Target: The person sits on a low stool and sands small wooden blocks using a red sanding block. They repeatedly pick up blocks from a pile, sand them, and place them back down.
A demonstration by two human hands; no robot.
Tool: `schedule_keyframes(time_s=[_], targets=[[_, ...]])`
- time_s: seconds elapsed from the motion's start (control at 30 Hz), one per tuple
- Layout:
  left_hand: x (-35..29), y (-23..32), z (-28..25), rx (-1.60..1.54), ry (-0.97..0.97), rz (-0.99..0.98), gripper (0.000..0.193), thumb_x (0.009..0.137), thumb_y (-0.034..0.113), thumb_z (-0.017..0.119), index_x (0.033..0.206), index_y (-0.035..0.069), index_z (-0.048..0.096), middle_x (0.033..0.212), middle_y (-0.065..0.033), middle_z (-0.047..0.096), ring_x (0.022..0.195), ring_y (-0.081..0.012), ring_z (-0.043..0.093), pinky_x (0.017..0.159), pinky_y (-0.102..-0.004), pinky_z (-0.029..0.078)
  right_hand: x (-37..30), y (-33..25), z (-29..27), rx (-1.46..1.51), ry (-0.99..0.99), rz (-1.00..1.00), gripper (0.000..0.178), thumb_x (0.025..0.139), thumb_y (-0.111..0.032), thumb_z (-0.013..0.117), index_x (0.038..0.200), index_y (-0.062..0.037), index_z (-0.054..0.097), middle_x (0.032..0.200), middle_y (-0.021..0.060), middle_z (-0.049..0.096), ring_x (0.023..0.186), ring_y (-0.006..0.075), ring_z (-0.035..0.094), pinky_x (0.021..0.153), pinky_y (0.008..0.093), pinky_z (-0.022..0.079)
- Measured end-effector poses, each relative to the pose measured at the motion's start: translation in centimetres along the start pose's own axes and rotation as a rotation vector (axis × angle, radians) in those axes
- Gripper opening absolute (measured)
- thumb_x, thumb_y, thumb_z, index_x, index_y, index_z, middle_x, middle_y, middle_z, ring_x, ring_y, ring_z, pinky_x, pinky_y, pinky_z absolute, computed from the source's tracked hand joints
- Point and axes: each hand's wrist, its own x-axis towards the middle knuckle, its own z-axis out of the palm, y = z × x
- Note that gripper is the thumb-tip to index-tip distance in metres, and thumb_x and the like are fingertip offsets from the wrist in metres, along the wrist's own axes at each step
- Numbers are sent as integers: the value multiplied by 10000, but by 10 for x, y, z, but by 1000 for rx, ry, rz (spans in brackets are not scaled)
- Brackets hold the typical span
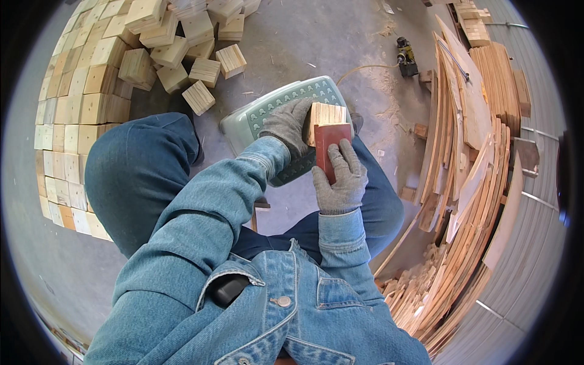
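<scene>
Both my hands wear grey knit gloves and meet over a mint-green plastic stool (261, 115) between my knees. My left hand (288, 126) is closed on the left side of a wooden block (328, 113) with layered grain on its face. In my right hand (340, 179) is a flat, reddish-brown sanding block (324, 151), with my fingers and thumb around its lower part. Its upper end lies against the near side of the wooden block. The underside of both blocks is hidden.
Neatly stacked wooden blocks (73, 134) form a wall at the left. Several loose blocks (198, 97) lie on the floor at the far left. A power tool (406, 58) with a cord stands beyond the stool, near sawdust. Long boards and offcuts (474, 225) pile up at the right.
</scene>
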Motion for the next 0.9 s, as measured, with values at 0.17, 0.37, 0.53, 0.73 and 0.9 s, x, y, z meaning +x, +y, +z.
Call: schedule_keyframes(time_s=[0.17,0.37,0.53,0.73,0.9], targets=[[0,9,-9,48,-76,-57,1031,702,442,945,1570,148,473,1560,-156,550,1476,-368,513,1279,-452,386,14,1,2,-14,36,-33,617,724,-167,907,1326,-125,780,1454,161,678,1197,394,659,1066,518,532],[1,5,-8,0,-99,-48,1022,684,431,953,1556,169,486,1538,-144,564,1463,-363,524,1281,-450,389,58,22,20,9,119,-45,553,751,-183,887,1282,-66,787,1417,194,690,1222,438,683,1073,535,558],[0,6,-7,29,-55,-16,1058,623,366,978,1544,165,497,1489,-163,591,1421,-384,550,1250,-458,421,79,37,27,-4,101,37,580,748,-200,889,1298,-50,778,1404,214,695,1279,418,675,1093,512,556],[-3,4,-3,55,-18,-20,1058,631,379,971,1551,166,495,1489,-159,590,1425,-381,548,1254,-454,419,62,32,22,40,69,28,605,748,-197,896,1317,-36,768,1428,227,685,1258,429,680,1088,501,555],[-2,0,-2,18,4,5,1020,660,409,961,1540,159,512,1496,-167,591,1438,-386,542,1252,-460,421,18,-3,-1,4,14,-1,611,737,-188,908,1321,-73,775,1446,201,680,1181,413,678,1060,511,549]])
